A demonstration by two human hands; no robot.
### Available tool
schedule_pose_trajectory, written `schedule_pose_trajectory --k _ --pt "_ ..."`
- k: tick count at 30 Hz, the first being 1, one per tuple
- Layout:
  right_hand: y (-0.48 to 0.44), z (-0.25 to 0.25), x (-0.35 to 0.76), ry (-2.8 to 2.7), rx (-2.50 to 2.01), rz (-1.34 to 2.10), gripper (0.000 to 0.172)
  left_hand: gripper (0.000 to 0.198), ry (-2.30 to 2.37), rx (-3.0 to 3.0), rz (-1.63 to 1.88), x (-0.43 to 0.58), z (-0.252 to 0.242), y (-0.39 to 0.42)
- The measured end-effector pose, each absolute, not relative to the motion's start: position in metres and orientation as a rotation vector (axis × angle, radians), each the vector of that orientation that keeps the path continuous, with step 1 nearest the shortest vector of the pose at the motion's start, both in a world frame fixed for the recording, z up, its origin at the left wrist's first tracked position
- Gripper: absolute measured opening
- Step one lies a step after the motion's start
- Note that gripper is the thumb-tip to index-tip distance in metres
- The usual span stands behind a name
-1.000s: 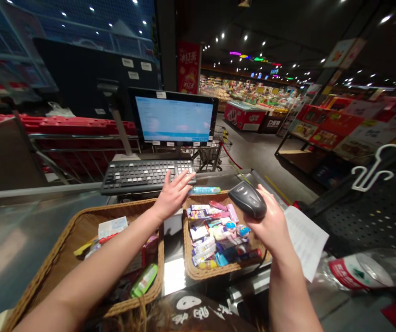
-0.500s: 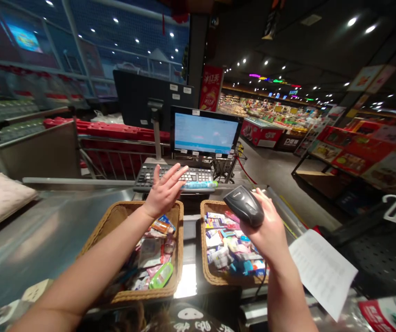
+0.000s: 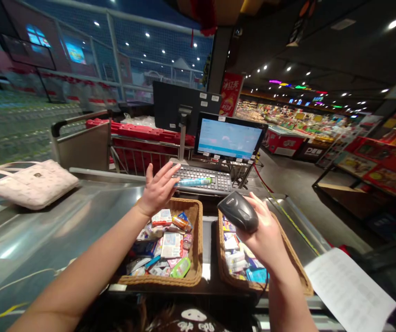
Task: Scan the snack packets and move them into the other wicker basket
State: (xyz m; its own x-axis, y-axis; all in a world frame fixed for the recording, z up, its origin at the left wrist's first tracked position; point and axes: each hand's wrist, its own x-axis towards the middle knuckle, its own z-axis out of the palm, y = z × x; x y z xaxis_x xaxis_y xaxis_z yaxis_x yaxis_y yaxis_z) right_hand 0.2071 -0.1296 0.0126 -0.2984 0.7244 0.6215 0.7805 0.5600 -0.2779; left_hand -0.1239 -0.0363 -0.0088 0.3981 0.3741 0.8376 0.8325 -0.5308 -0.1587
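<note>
My left hand (image 3: 158,189) is above the far side of the left wicker basket (image 3: 200,244). It holds a slim light-blue tube-shaped package (image 3: 195,181) with a green end, which sticks out to the right in front of the keyboard (image 3: 223,177). The grip underneath is hidden; the upper fingers are stretched out. A black handheld barcode scanner (image 3: 238,211) is in my right hand (image 3: 262,226), over the right wicker basket (image 3: 293,244), its head pointing left toward the package. Small packaged goods fill both baskets, among them a white box (image 3: 172,245) and a green pack (image 3: 180,267) on the left.
Behind the keyboard stand a lit monitor (image 3: 231,137) and a dark second screen (image 3: 170,108). A pale handbag (image 3: 33,184) rests on the metal counter (image 3: 96,203) at left. Printed paper (image 3: 350,288) lies at right. A cart (image 3: 83,138) stands beyond the counter.
The view has swung left, bringing the whole handbag into sight. Relative to the keyboard, my left hand and the blue package have moved left. The scanner has also shifted left, still in my right hand.
</note>
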Motion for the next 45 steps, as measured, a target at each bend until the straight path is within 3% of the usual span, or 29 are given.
schedule_pose_trajectory --k 17,37,45 --pt "-0.137 0.007 0.168 -2.151 -1.173 0.033 0.043 0.019 -1.181 -2.099 -0.932 -0.172 -0.021 -0.065" --pt "-0.130 -0.023 0.157 -2.156 -1.228 0.173 0.042 0.020 -1.378 -2.445 -0.485 -0.179 -0.122 -0.054" --pt "-0.132 -0.026 0.166 -2.129 -1.241 0.168 0.039 0.025 -1.431 -2.470 -0.377 -0.160 -0.142 -0.037"
